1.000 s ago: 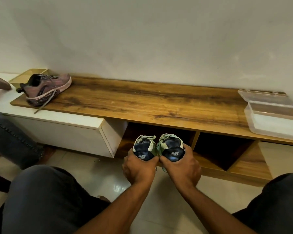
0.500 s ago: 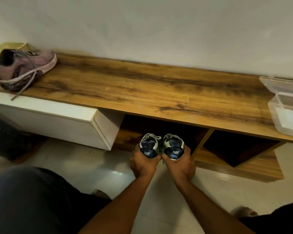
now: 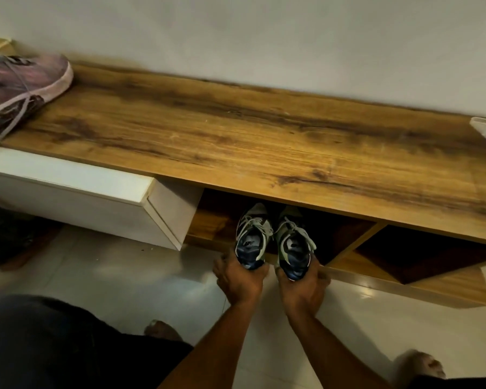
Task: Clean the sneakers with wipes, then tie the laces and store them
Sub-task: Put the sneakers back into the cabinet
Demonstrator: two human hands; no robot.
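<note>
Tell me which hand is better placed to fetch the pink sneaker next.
Left, probably. The pink mesh sneaker lies on the bench's far left end, on the left hand's side. Both hands, the right hand included, grip green-and-navy sneakers.

Two sneakers [image 3: 275, 237] are set side by side in the left cubby [image 3: 334, 234] under the bench top [image 3: 236, 136]; another sneaker [image 3: 20, 85] is placed on its left end.

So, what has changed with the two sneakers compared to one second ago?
Both sneakers have gone forward, toes first, into the open compartment under the bench top; now only their heels stick out. The left hand and right hand still grip the heels. The pink sneaker stayed on top.
</note>
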